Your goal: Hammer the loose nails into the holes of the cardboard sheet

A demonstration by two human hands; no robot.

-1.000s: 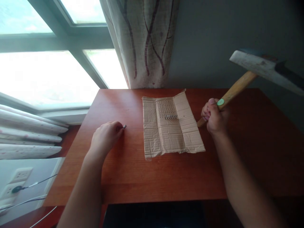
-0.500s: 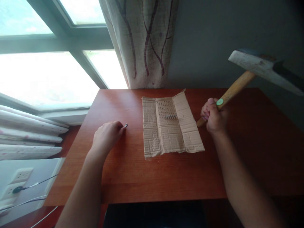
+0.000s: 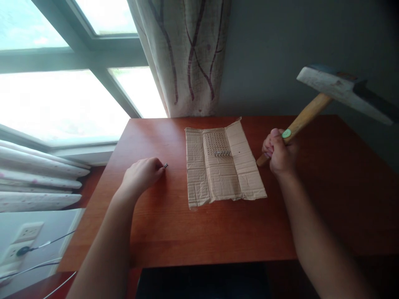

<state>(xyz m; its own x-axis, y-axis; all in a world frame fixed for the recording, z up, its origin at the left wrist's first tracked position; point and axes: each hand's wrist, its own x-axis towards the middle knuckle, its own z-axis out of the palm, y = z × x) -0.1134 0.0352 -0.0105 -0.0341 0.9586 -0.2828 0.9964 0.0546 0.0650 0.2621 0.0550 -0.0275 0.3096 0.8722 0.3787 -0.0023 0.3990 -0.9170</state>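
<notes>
"How do the hands stand?"

"The right hand point(image 3: 282, 153) is clamped on the hammer point(image 3: 321, 103) by its wooden handle, head raised. The left hand point(image 3: 141, 175) pinches a small metal piece point(image 3: 166, 165) at the worktop point(image 3: 174, 228), left of the cardboard sheet point(image 3: 222, 178)."

"Any tips for that hold?"

"I'd grip the hammer firmly, its head well clear of the left hand, and pinch the piece lightly but steadily."

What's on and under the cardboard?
On the cardboard: a grid of small dark dots and a row of small metal pieces. It lies on the tabletop; whatever it covers is hidden.
</notes>
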